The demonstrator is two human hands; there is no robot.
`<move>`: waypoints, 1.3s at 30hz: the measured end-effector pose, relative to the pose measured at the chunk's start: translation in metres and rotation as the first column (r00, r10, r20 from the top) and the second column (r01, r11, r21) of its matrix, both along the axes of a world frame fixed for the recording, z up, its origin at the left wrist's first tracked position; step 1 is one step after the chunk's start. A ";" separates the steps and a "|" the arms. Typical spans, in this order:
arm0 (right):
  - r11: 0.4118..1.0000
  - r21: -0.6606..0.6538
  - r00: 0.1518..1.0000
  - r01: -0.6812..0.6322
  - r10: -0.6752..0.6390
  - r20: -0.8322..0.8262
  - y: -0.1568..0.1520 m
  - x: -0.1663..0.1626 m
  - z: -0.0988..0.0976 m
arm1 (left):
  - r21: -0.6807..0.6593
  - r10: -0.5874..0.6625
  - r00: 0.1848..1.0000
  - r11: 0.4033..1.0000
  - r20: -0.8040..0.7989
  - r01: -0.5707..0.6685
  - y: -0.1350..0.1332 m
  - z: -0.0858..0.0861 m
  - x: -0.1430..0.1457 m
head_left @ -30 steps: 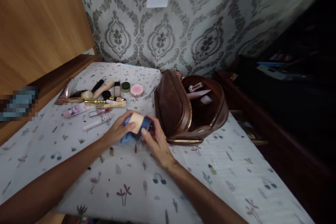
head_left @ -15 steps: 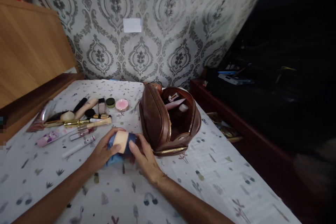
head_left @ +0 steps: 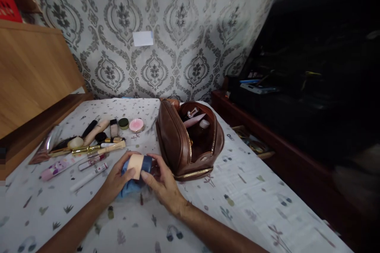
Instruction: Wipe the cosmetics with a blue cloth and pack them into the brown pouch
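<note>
Both my hands hold a small beige bottle (head_left: pixel 135 165) wrapped in a blue cloth (head_left: pixel 128 187) just above the patterned bedsheet (head_left: pixel 237 201). My left hand (head_left: pixel 115 180) grips the cloth and bottle from the left. Closed on the bottle's right end is my right hand (head_left: pixel 162 182). An open brown leather pouch (head_left: pixel 178 146) stands right beside my hands, with a few cosmetics (head_left: pixel 194 118) inside it.
A row of cosmetics (head_left: pixel 92 142) lies on the sheet to the left: tubes, brushes, small jars, a pink compact (head_left: pixel 136 125). A wooden headboard (head_left: pixel 32 71) rises at left. A patterned wall stands behind. A dark wooden ledge (head_left: pixel 267 142) and dark furniture fill the right.
The camera has tilted up and swung right, so the scene sits lower and further left. My hands keep hold of the bottle and cloth, and have shifted only slightly.
</note>
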State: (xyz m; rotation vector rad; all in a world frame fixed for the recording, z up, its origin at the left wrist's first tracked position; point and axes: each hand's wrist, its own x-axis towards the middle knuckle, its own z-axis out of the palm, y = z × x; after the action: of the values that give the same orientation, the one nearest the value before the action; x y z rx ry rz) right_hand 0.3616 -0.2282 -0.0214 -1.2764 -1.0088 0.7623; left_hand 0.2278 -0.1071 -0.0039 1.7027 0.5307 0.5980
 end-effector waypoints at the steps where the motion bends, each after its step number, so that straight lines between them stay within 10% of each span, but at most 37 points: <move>1: 1.000 -0.004 1.000 -0.008 0.008 -0.010 0.000 0.000 0.000 | 0.003 -0.005 1.000 1.000 -0.001 0.005 0.001 -0.002 -0.001; 16: 0.999 0.009 0.970 0.040 -0.041 0.240 -0.005 0.000 0.004 | 0.026 -0.033 0.999 0.999 -0.027 0.034 -0.001 -0.002 -0.002; 25: 0.991 -0.130 0.976 0.005 0.024 0.216 -0.007 0.001 0.012 | 0.298 0.101 0.993 0.951 -0.065 -0.077 -0.002 -0.010 -0.003; 31: 0.968 -0.249 0.977 -0.023 0.074 0.198 -0.005 0.002 0.014 | 0.662 0.096 0.993 0.740 0.065 -0.115 -0.009 -0.007 -0.005; 39: 0.948 -0.293 0.991 -0.125 0.103 -0.087 0.001 0.002 0.011 | 0.961 -0.139 0.976 0.241 0.170 -0.134 -0.013 0.000 -0.010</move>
State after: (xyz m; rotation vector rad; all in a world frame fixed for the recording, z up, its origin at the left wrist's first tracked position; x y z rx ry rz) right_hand 0.3639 -0.2275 -0.0101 -1.4462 -0.9400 1.0738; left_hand 0.2182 -0.1200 -0.0036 2.7832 -0.1438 1.2928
